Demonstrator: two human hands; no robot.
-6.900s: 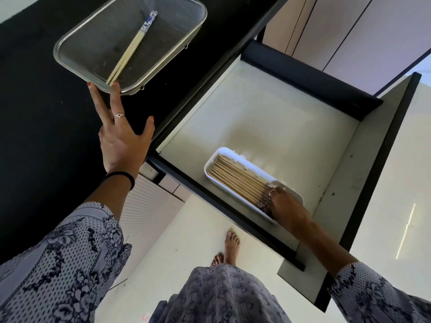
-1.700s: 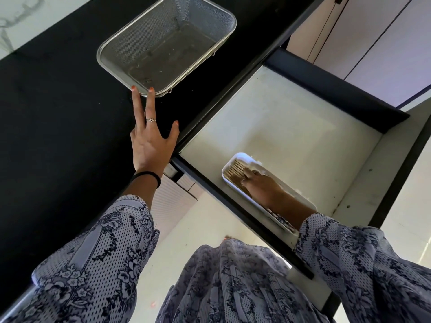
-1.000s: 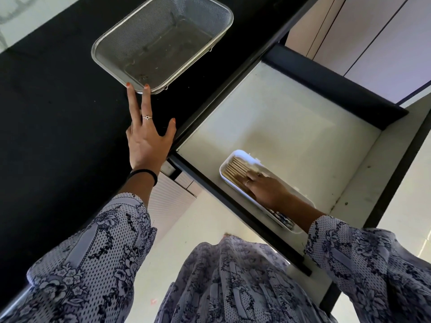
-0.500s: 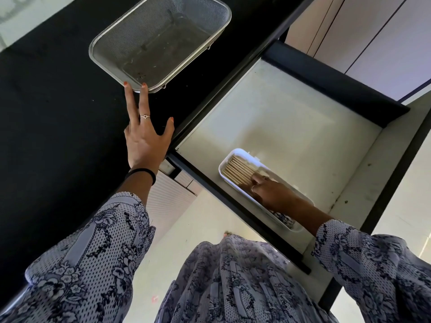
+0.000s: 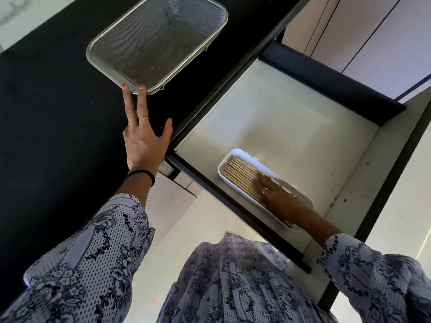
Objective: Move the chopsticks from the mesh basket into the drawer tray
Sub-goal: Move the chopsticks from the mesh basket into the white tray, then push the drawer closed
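Observation:
The metal mesh basket (image 5: 109,36) stands on the black counter with nothing in it. My left hand (image 5: 145,138) lies flat on the counter, fingers spread, two fingertips touching the basket's near rim. Down in the open drawer, a white oblong tray (image 5: 238,153) holds a row of several wooden chopsticks (image 5: 240,177) lying side by side. My right hand (image 5: 277,197) rests flat on the near half of the chopsticks, fingers apart, covering their ends. It grips nothing that I can see.
The black counter (image 5: 46,113) fills the left. The drawer floor (image 5: 279,113) is pale, with dark walls at the back (image 5: 326,78) and a dark front edge (image 5: 233,206). Cabinet doors (image 5: 384,43) rise behind. My patterned clothing fills the bottom.
The two chopsticks seen in the basket earlier are gone from it. Over the last second my right hand slid back along the tray toward me, uncovering more chopstick tips. The left hand stayed put.

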